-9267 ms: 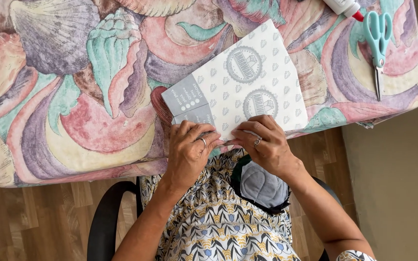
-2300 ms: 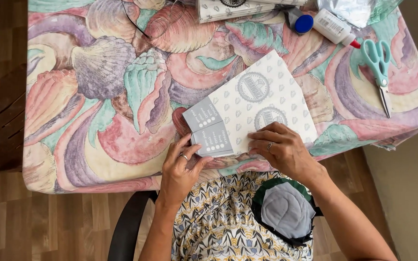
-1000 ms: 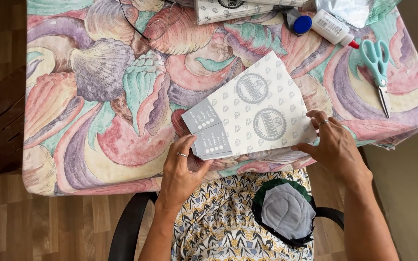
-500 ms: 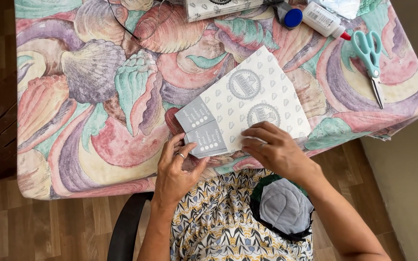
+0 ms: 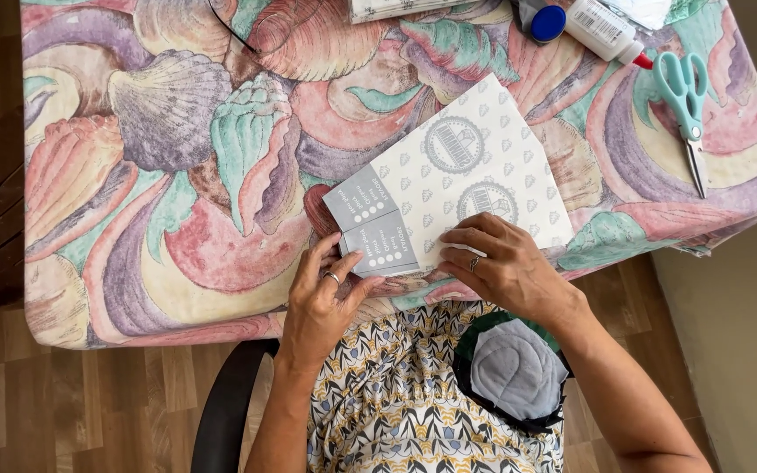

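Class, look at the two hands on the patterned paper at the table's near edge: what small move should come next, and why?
Probably a firm press along the near edge. The right hand lies flat on the white patterned paper, holding it on the tablecloth, while the left hand has its fingertips at the grey printed corner. With the sheet already pinned, sliding the left fingertips along seems likeliest.

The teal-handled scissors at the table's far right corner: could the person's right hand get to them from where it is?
Probably yes. The teal-handled scissors lie in the open on the shell-patterned tablecloth, and nothing stands between them and the right hand, which rests flat on the white patterned paper sheet. It would be a stretch forward and sideways.
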